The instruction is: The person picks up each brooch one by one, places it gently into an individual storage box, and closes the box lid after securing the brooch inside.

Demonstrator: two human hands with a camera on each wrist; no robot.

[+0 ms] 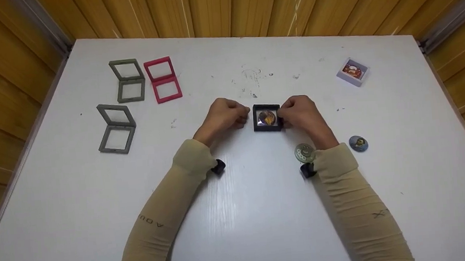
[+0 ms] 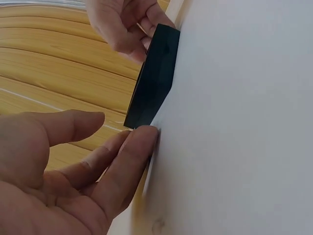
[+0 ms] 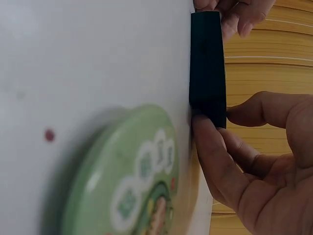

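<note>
A small black display frame [image 1: 255, 118] lies in the middle of the white table, with a round picture badge [image 1: 267, 118] behind its clear window. My right hand [image 1: 300, 111] pinches its right side; the right wrist view shows the thumb at the top edge of the black frame [image 3: 208, 58] and fingers low against its side. My left hand [image 1: 226, 115] is just off the left side, thumb raised and apart from the fingers. In the left wrist view, those fingertips come right up to the near end of the black frame [image 2: 155, 73].
At the left stand opened frames: olive green [image 1: 131, 100], pink [image 1: 169, 98] and grey [image 1: 119, 150]. A green badge [image 1: 304, 153] lies by my right wrist, a blue badge [image 1: 358, 143] farther right. At the back right is a lilac frame [image 1: 349, 80] holding a red badge.
</note>
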